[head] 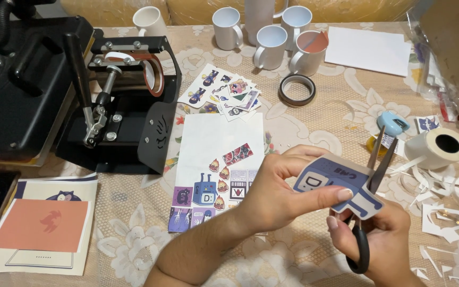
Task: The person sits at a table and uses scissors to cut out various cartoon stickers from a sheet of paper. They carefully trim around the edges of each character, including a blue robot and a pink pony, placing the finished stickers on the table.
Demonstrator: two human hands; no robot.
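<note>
Pinching a blue robot sticker cutout (331, 183) in our left hand (277, 194), our right hand (383, 239) fingers grip black-handled scissors (370, 204), blades open.

A black mug press (128, 101) stands far left of the hands. White mugs (270, 47) line the far edge. A tape roll (441, 146) sits just right; paper scraps (447, 212) lie beside.
</note>
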